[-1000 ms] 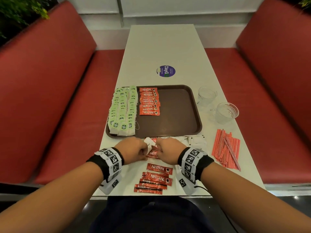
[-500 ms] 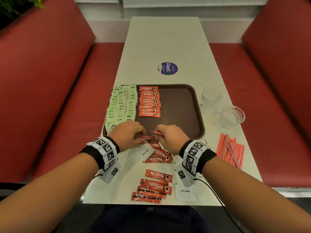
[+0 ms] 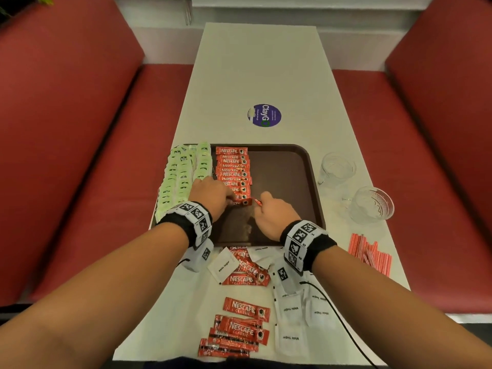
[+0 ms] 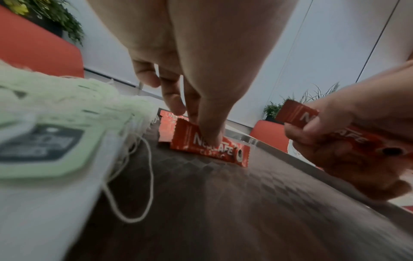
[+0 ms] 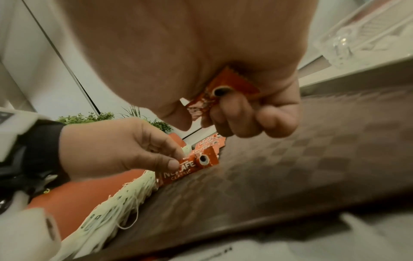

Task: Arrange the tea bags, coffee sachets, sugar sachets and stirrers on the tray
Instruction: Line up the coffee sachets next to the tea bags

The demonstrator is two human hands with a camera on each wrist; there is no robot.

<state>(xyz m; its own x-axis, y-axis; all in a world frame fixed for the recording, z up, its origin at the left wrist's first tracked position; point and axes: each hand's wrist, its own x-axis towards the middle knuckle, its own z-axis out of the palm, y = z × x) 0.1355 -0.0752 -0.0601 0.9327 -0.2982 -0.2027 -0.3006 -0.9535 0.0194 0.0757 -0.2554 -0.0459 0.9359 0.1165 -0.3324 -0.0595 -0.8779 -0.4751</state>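
Both hands are over the tray now, up from the loose pile on the near table edge where they were a second ago, and that means another coffee sachet is going onto the column. The left hand has its fingertips pinching and pressing down on the newest coffee sachet, which lies flat at the near end of the red row, just beside the green tea bags that fill the tray's left side. The right hand is curled tight round a second sachet, held clear of the tray floor and just to the right of the one being laid, so it looks next in line. The sachets are slim red foil sticks with crimped ends and white lettering, light and a bit slippery by the look of them, overlapping like roof tiles in the row. Plenty left to do, I'd say: more coffee sachets wait near the table's front edge, the white sugar sachets lie beside them, and the red striped stirrers sit well off to the right, all not yet on the tray, whose right half is bare
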